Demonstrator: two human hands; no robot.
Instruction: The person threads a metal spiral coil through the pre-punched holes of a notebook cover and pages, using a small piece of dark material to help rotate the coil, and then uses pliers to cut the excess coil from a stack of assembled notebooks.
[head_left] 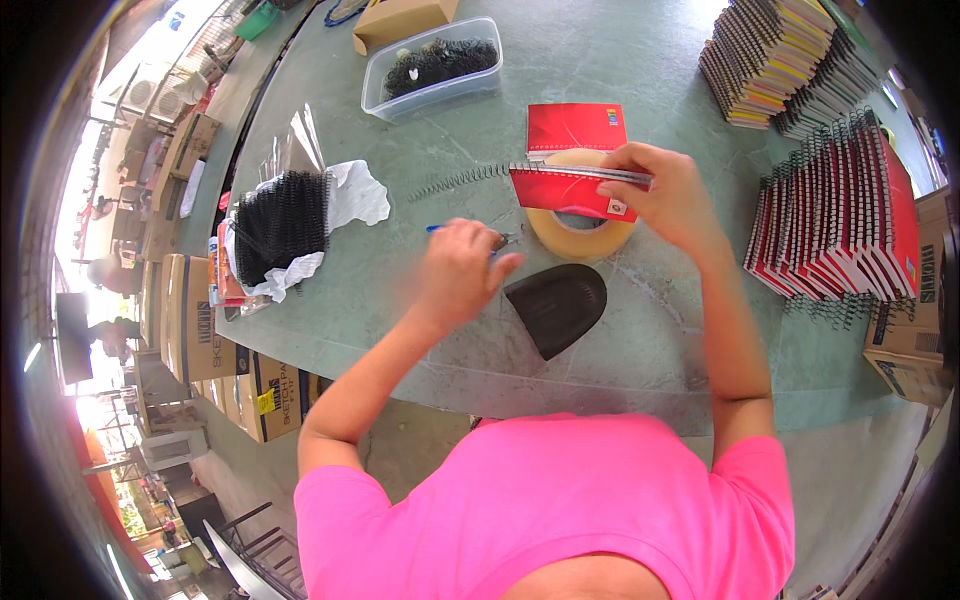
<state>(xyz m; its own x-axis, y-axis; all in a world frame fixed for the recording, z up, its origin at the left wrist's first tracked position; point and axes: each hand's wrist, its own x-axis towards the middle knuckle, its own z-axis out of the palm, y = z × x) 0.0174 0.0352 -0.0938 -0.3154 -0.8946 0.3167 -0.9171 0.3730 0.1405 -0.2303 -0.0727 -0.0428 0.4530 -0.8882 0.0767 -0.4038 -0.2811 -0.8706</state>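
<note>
My right hand [655, 190] grips a small red notebook [565, 188] by its right end, thumb on the cover. A black wire coil [460, 183] runs along the notebook's upper edge and sticks out far to the left. Beneath the notebook lies a wide roll of tape [580, 238], partly covered. My left hand [460, 268], slightly blurred, has its fingers curled over small blue-handled pliers [500, 241], with the thumb apart; the metal tip points right. Another red notebook [575, 125] lies just beyond the roll. Nearer me is a black rounded pad [560, 308].
Bundled black coils [283, 228] rest on white paper at the left. A clear plastic tub [432, 70] of coils stands at the back, near an open cardboard box [400, 20]. Coil-bound red notebooks [835, 215] and other notebooks [768, 55] are stacked at the right, beside a carton [912, 300].
</note>
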